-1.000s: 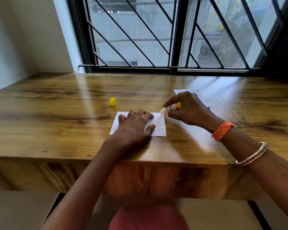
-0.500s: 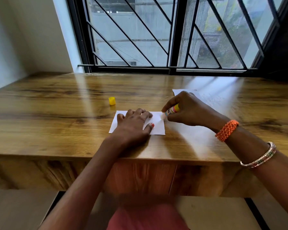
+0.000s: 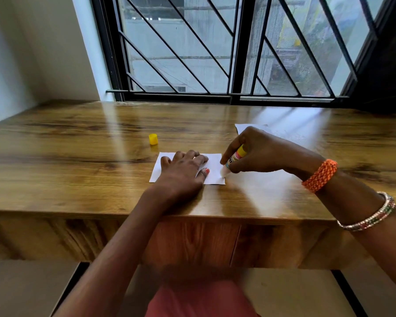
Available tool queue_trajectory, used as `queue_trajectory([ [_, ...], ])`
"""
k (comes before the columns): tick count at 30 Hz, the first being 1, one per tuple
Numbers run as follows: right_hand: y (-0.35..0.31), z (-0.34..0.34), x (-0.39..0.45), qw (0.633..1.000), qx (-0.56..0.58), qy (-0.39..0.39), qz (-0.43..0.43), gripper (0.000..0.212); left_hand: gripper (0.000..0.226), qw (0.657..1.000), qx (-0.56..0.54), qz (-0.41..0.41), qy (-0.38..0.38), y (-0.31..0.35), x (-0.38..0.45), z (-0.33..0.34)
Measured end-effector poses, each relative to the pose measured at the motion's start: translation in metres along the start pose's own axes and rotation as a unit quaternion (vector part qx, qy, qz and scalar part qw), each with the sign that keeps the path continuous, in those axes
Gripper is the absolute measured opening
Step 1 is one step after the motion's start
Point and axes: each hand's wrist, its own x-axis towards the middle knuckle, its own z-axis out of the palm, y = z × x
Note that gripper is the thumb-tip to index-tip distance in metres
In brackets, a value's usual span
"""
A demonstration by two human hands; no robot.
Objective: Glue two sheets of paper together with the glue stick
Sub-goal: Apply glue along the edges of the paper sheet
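A small white sheet of paper point(image 3: 214, 165) lies flat on the wooden table point(image 3: 78, 170). My left hand point(image 3: 181, 175) rests on it with fingers spread flat, covering its left and middle part. My right hand point(image 3: 258, 152) grips an uncapped glue stick point(image 3: 234, 159) with a yellow and striped body, tilted down to the left. The stick's white tip touches the sheet near its right edge, close to the near corner. A second white sheet point(image 3: 245, 128) lies farther back, mostly hidden behind my right hand.
The glue stick's yellow cap point(image 3: 153, 139) stands on the table, back left of the sheet. A barred window point(image 3: 215, 53) runs along the table's far edge. The table's near edge point(image 3: 124, 212) is just below my left wrist.
My right hand has drawn the glue stick along the sheet's right edge, from the far corner toward the near corner. My left hand stays pressed on the sheet.
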Motion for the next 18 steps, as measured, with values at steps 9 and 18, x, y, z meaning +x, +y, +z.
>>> queue_trajectory([
  [9,0.001,-0.013,0.000,0.989,0.100,-0.100,0.043,0.012,0.044,1.000,-0.009,-0.007,-0.008,0.003,0.001,-0.004],
  [18,0.038,-0.019,0.018,0.901,0.420,0.023,0.109,0.019,0.044,0.999,0.004,0.022,-0.046,-0.007,0.006,-0.007],
])
